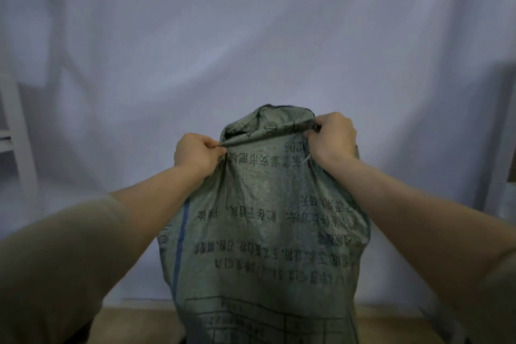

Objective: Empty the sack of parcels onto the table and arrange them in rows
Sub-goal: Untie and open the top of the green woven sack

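A pale, creased white fabric backdrop (251, 36) is hung across the whole background, and a white painted wooden frame (16, 131) is seen at the left edge

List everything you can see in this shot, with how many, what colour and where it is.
Woven plastic sack: one, grey-green with black print and a blue stripe, centre, upright, bulging, mouth at top.
Draped cloth backdrop: one, pale bluish white, behind the sack.
Wooden surface: one, tan, bottom edge.
White frame: one, far left; too blurred to identify.
Parcels: none visible.
Left hand: one, grips the sack's left rim.
Right hand: one, grips the right rim.
Sleeves: two, khaki, lower corners.
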